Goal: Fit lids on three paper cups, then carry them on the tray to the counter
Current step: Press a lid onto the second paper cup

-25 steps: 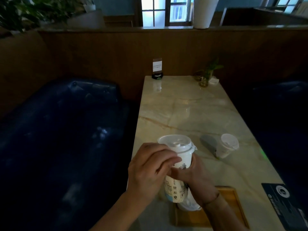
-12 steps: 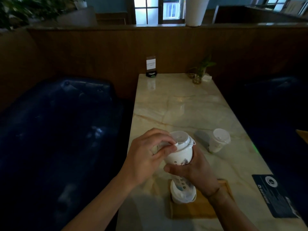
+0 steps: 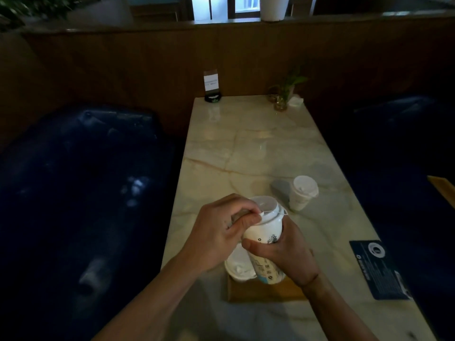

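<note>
The long pale marble table (image 3: 248, 148) in front of me carries a flat wooden tray (image 3: 266, 291) near my edge, a lidded white paper cup (image 3: 301, 194) standing farther out, a dark printed card (image 3: 379, 269) at my right, a small card stand (image 3: 211, 88) and a little green plant in a glass (image 3: 283, 94) at the far end.

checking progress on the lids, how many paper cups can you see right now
3. One held cup gripped by the right hand; one lidded cup standing on the table; one cup on the tray, partly hidden behind the hands.
</note>
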Motion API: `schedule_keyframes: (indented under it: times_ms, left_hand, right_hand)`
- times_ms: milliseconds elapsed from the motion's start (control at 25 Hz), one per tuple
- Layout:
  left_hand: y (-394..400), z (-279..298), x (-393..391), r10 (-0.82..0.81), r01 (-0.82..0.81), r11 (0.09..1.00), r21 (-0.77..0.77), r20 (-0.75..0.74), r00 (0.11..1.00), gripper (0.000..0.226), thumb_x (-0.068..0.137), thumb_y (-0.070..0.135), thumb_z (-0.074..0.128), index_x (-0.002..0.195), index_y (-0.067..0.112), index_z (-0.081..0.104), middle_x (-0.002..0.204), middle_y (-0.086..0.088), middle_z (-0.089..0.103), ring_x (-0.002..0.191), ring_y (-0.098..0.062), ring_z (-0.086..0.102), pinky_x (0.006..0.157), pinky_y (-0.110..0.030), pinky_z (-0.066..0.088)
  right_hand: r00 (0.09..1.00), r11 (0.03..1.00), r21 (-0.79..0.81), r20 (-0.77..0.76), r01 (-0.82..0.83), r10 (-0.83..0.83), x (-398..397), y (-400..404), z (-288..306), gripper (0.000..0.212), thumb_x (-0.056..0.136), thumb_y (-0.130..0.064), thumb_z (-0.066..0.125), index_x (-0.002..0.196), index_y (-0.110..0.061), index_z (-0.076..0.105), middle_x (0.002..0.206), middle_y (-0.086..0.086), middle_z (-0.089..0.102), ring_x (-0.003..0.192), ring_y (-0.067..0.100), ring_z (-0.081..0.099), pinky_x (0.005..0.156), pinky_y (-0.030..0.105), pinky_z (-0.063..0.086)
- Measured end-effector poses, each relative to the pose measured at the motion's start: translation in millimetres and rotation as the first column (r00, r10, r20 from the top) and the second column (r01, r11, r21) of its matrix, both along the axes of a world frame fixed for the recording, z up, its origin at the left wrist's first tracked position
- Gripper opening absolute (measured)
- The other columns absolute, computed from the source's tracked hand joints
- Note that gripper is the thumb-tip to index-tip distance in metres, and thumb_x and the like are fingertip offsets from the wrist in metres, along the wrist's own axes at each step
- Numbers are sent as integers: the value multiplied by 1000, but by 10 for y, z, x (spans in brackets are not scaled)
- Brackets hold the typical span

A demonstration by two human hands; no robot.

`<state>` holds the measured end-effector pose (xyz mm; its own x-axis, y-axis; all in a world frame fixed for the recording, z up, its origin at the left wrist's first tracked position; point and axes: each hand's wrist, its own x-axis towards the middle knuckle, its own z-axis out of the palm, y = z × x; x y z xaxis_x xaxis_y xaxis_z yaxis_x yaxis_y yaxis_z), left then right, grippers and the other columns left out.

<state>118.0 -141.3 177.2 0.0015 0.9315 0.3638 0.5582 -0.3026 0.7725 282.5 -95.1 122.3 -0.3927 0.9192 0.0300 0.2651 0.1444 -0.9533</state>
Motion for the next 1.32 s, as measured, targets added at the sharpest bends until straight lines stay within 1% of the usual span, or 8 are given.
schedule_keyframes:
  times_ms: [160, 280, 480, 720, 920, 1080, 1200, 1320]
  left_hand:
    - [45, -50, 332, 37, -36, 999, -32, 50, 998, 11, 86, 21, 73, 93, 28, 69, 95, 14, 70, 90, -1, 66, 78, -13, 49]
    - [124, -104, 576, 49, -49, 999, -19, 22, 999, 9, 86, 19, 72, 92, 25, 69, 91, 15, 68, 87, -2, 64, 77, -13, 47]
    - [183, -205, 852, 16, -15, 999, -52, 22, 1000, 8, 86, 18, 72, 93, 22, 70, 94, 19, 66, 92, -3, 64, 81, -12, 46]
    - [382, -258, 841, -120, 119, 907, -403, 23, 992, 24, 73, 22, 85, 88, 34, 70, 143, 7, 50, 134, 3, 43, 110, -27, 40]
    - [542, -471, 833, -165, 104, 873, -476, -87, 983, 34, 65, 20, 89, 85, 35, 65, 131, 12, 58, 112, 22, 49, 94, -9, 42]
    - [545, -822, 868, -168, 33, 853, -521, -213, 963, 53, 60, 24, 89, 102, 32, 59, 129, 9, 62, 112, -5, 59, 96, -34, 50]
    - [548, -1067, 832, -221, 10, 818, -575, -298, 928, 65, 60, 27, 89, 117, 31, 57, 129, 8, 61, 112, -14, 58, 94, -40, 50]
    - [606, -1234, 780, -281, 1, 788, -616, -359, 890, 71, 63, 28, 87, 128, 29, 56, 138, 6, 58, 120, -14, 55, 99, -37, 48]
  right_hand:
    - [999, 999, -19, 28, -41, 41, 333, 147, -47, 74, 55, -34, 89, 121, -19, 59, 109, -2, 73, 100, 13, 70, 87, 44, 58]
    - [997, 997, -16, 35, -69, 70, 564, 231, -74, 72, 53, -42, 86, 117, -20, 60, 104, -2, 74, 94, 12, 71, 83, 43, 59]
    - [992, 990, -71, -46, -120, 117, 859, 292, -215, 80, 53, -40, 90, 122, -19, 56, 110, -2, 72, 99, 11, 70, 86, 34, 59]
    - [979, 972, -129, -92, -195, 184, 1022, 414, -612, 94, 58, -20, 92, 138, -15, 41, 133, 3, 59, 121, 13, 58, 103, 30, 49]
    - [964, 945, -197, -108, -260, 242, 1091, 489, -1008, 92, 66, -2, 88, 137, -28, 35, 135, -3, 55, 115, -8, 56, 88, 6, 47]
    - [959, 948, -146, -24, -284, 284, 1085, 520, -1206, 88, 64, -1, 88, 132, -34, 42, 124, -17, 61, 109, -14, 58, 86, 1, 45]
    - [950, 944, -112, -12, -311, 312, 1035, 474, -1328, 73, 68, -15, 88, 127, -41, 55, 121, -21, 68, 114, -2, 62, 98, 18, 50]
    - [957, 953, -102, 15, -286, 288, 1031, 452, -1445, 77, 65, -26, 88, 120, -65, 50, 115, -45, 60, 109, -21, 56, 89, -1, 42]
